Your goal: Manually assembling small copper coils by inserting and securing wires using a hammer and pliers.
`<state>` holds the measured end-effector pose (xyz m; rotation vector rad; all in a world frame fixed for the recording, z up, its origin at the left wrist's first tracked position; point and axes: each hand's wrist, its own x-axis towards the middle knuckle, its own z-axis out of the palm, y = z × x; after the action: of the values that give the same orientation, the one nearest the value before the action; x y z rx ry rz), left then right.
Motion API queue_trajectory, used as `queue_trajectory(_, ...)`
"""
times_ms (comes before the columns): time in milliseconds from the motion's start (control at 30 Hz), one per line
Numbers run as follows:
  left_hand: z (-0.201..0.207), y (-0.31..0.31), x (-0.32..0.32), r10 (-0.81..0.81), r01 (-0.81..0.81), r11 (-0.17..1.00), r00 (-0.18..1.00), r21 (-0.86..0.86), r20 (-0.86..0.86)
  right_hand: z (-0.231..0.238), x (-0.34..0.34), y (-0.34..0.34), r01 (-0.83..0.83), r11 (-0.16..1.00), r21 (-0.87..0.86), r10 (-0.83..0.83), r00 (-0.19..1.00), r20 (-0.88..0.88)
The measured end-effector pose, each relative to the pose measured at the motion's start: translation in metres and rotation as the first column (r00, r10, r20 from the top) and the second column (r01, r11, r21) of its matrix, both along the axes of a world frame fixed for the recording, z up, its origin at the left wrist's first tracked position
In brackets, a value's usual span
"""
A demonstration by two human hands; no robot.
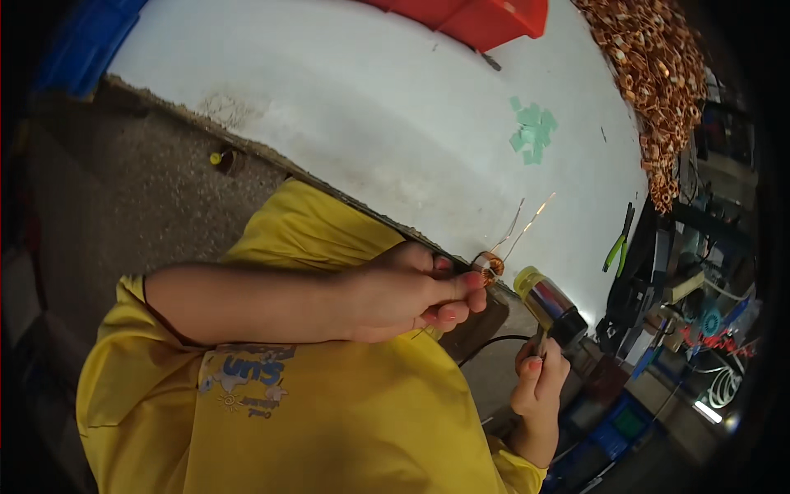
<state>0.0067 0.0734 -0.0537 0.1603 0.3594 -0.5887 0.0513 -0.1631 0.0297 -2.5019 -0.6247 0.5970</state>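
Note:
My left hand (pixel 415 292) pinches a small ring-shaped copper coil (pixel 487 267) between thumb and fingers, just over the table's front edge. Two long wire leads (pixel 531 224) stick out from the coil, up and to the right across the white tabletop. Lower right, my right hand (pixel 541 380) is closed round the handle of a small mallet (pixel 551 306). The mallet's head has a yellow end turned to the coil and a black end facing away. A short gap separates the mallet head from the coil.
Small pale green pieces (pixel 533 132) lie on the white table (pixel 346 107). A heap of copper coils (pixel 650 74) covers the far right. Green-handled pliers (pixel 617 247) lie by cluttered tools at right. A red bin (pixel 485 20) and blue bin (pixel 86 45) stand farther back.

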Motion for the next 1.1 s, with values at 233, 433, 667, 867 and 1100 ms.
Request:
queue_trajectory(233, -0.003, -0.008, -0.002, 0.067, -0.066, 0.996, 0.998, -0.053, 0.018, -0.009, 0.001, -0.014, -0.151, 0.983, -0.103, 0.169, 0.966, 0.194)
queue_trajectory(433, -0.004, -0.015, -0.002, 0.083, -0.083, 0.994, 0.997, -0.069, -0.007, -0.006, 0.005, -0.030, -0.149, 0.954, -0.258, 0.230, 0.919, 0.319)
queue_trajectory(667, -0.012, -0.012, 0.003, 0.107, -0.109, 0.988, 0.994, -0.112, -0.028, -0.003, 0.008, -0.008, -0.176, 0.877, -0.447, 0.380, 0.823, 0.422)
queue_trajectory(867, 0.003, -0.004, -0.005, 0.016, -0.021, 0.998, 0.996, 0.055, 0.088, -0.009, 0.007, -0.020, 0.231, 0.963, 0.136, -0.259, 0.932, 0.253)
queue_trajectory(1100, 0.084, 0.088, -0.013, 0.052, -0.469, 0.706, 0.781, 0.530, 0.622, -0.047, 0.030, -0.052, 0.392, 0.845, 0.364, -0.452, 0.887, 0.093)
